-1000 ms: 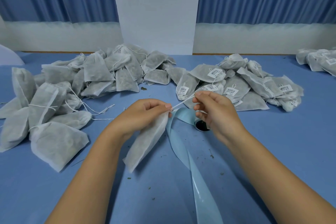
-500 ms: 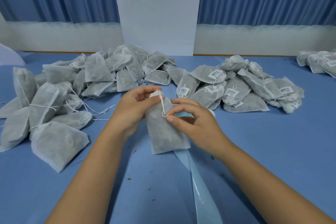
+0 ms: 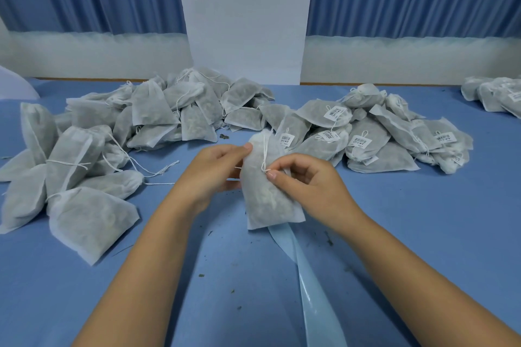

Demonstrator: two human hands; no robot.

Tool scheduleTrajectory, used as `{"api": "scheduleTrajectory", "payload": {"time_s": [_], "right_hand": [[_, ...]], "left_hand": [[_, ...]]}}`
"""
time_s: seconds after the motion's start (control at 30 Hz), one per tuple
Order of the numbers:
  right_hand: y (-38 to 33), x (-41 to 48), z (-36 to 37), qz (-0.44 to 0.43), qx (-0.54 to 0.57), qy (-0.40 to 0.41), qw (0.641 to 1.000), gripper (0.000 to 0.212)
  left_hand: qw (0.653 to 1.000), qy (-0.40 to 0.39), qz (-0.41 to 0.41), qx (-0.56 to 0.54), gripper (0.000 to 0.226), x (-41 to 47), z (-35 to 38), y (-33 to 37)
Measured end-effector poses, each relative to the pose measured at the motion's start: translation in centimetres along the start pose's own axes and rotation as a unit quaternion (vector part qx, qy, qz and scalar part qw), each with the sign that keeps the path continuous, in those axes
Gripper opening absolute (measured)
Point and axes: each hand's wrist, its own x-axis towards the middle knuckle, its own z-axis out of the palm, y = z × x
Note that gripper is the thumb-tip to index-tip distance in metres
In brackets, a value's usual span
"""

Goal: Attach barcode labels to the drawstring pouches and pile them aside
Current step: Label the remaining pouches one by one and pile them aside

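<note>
- Your left hand grips the upper left edge of one drawstring pouch, thumb on its front. Your right hand pinches the drawstring between thumb and forefinger, against the pouch face.
- The unlabelled heap lies to your left on the table. The labelled pile sits just beyond your right hand, each pouch carrying a barcode label on its string.
- The pouch stands upright between your hands, its bottom edge low over the pale backing strip. Whether it touches the strip is unclear. It looks light and soft, thin fabric around loose filling, so expect it to sag and shift. Hold it near the gathered neck, not the belly.
- The string looks thin and limp and will likely slip. Pinch it close to its end and keep it taut while threading.
</note>
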Motion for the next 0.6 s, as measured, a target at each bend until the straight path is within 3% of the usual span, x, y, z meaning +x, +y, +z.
{"api": "scheduleTrajectory", "payload": {"time_s": [0.17,0.33,0.5,0.6], "right_hand": [[0.4,-0.2,0.1,-0.01,-0.063,0.004,0.998,0.015],[0.3,0.1,-0.3,-0.008,-0.02,0.033,0.999,0.011],[0.2,0.3,-0.6,0.02,0.004,0.006,1.0,0.012],[0.3,0.6,-1.0,0.091,0.08,0.054,0.991,0.011]], "left_hand": [[0.998,0.051,0.025,0.011,0.027,0.3,0.9,-0.5],[0.998,-0.063,-0.004,-0.014,0.06,0.0,0.4,-0.4],[0.998,-0.065,-0.026,0.002,0.02,0.2,0.2,-0.7],[0.997,-0.009,-0.049,-0.052,0.009,0.9,-0.5,-0.8]]}}
